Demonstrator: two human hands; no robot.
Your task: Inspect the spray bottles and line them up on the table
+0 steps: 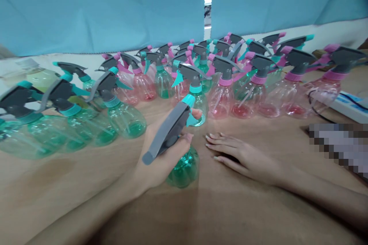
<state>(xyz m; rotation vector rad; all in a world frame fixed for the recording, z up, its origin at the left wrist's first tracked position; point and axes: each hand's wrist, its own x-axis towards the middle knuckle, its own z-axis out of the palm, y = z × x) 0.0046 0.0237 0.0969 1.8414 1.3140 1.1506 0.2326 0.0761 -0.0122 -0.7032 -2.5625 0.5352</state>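
Note:
My left hand (161, 160) is wrapped round the neck of a green spray bottle (184, 168) that stands on the brown table (86, 183) in front of me. Its grey trigger head (168, 132) has a teal nozzle and points toward me and to the left. One finger rests at the teal trigger. My right hand (238, 153) lies flat on the table just right of the bottle, fingers stretched out and holding nothing.
Several green spray bottles (123, 118) stand at the left and several pink ones (224, 99) at the back and right. A white power strip (345, 105) with a black cable lies at the right edge. A blue curtain (115, 7) hangs behind.

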